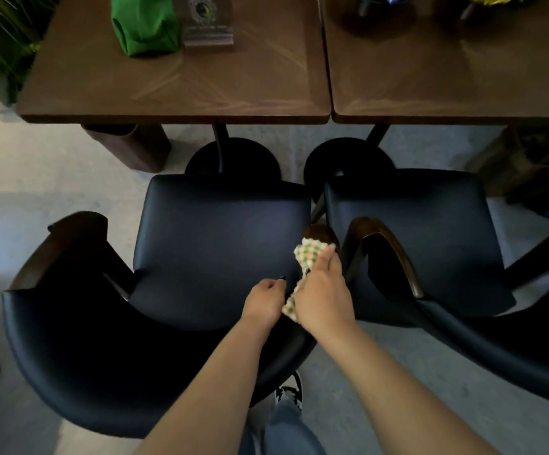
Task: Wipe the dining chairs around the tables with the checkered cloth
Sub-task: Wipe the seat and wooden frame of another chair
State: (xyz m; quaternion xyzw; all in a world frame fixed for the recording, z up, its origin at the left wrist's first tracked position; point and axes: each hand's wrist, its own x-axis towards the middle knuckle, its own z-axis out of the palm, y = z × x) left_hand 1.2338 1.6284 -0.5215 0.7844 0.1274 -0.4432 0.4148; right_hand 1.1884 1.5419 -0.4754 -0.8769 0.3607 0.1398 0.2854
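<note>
- The right hand (320, 292) holds the checkered cloth (309, 254) pressed against the right armrest (320, 233) of the nearer chair, fingers laid over the cloth with the tips pointing toward the tables.
- The cloth shows in two places: a bunch at the fingertips on the wooden end of that armrest, and a strip that comes out below the palm on the side of the left hand.
- The left hand (266, 298) is just beside the right one, over the rear right corner of the seat; its fingers are curled, and a dark-painted nail shows near the lower strip of cloth. Whether it pinches the cloth I cannot tell.
- The left chair (220, 244) has a dark padded seat and a curved dark backrest with wooden arm ends; the person's arms reach over its backrest.
- The right chair (411, 231) stands just beside it, of the same make, its wooden left armrest close to the cloth but apart from it.
- Two brown tables (181, 93) stand edge to edge beyond the chairs, each on a black round base.
- Near the far edge of the left table lie a green folded cloth (145, 26) and a clear sign stand (209, 23).
- A shoe (289, 392) and a trouser leg show below the left chair's backrest.
</note>
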